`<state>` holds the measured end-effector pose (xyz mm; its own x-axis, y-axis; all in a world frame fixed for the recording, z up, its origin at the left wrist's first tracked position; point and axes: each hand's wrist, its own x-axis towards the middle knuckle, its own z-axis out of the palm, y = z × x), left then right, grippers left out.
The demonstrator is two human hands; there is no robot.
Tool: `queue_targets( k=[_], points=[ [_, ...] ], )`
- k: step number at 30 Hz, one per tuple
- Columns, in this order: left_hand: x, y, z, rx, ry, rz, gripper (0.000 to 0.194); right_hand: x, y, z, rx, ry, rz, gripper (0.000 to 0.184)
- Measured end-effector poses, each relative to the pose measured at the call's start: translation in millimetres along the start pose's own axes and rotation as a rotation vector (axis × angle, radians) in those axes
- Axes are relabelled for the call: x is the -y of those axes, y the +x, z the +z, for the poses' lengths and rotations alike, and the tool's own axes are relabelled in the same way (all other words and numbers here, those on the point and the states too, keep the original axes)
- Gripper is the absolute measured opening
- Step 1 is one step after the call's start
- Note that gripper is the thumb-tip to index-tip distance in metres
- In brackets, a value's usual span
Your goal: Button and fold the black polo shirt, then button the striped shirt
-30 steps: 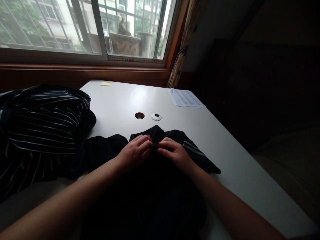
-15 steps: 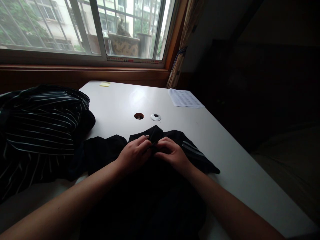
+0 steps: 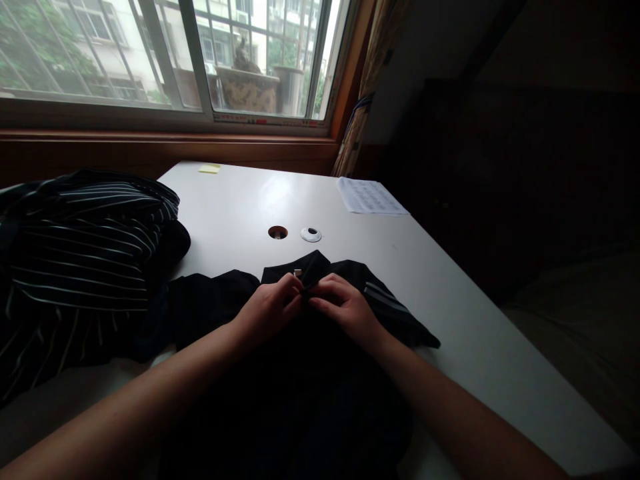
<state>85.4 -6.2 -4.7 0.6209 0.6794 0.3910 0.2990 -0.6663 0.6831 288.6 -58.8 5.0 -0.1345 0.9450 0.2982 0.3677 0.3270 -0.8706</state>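
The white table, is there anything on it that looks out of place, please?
One thing looks odd: the round hole in the white table stands open, while a white round piece, perhaps its cover, lies beside it on the right instead of over it. I see no spill.

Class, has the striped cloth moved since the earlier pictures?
No; against the round hole in the white desk, the striped cloth has not shifted.

No readable text. Printed paper sheets lie beyond the right hand; print too small.
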Motion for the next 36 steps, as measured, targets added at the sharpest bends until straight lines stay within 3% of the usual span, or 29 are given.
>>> queue_targets(
  k=[11,30,36],
  points=[
    [-6.7,1.8,-5.8,0.080,-0.292,-0.067,0.018,0.6,-0.3,1.2,-0.059,-0.127,-0.068,0.010],
    [3.0,4.3,4.3,0.001,-0.342,-0.127,0.027,0.5,-1.8,5.9,-0.058,-0.229,-0.178,0.014],
    [3.5,4.4,4.5,0.000,-0.342,-0.120,0.029,1.4,-1.2,5.6,-0.050,-0.219,-0.123,0.009]
  ],
)
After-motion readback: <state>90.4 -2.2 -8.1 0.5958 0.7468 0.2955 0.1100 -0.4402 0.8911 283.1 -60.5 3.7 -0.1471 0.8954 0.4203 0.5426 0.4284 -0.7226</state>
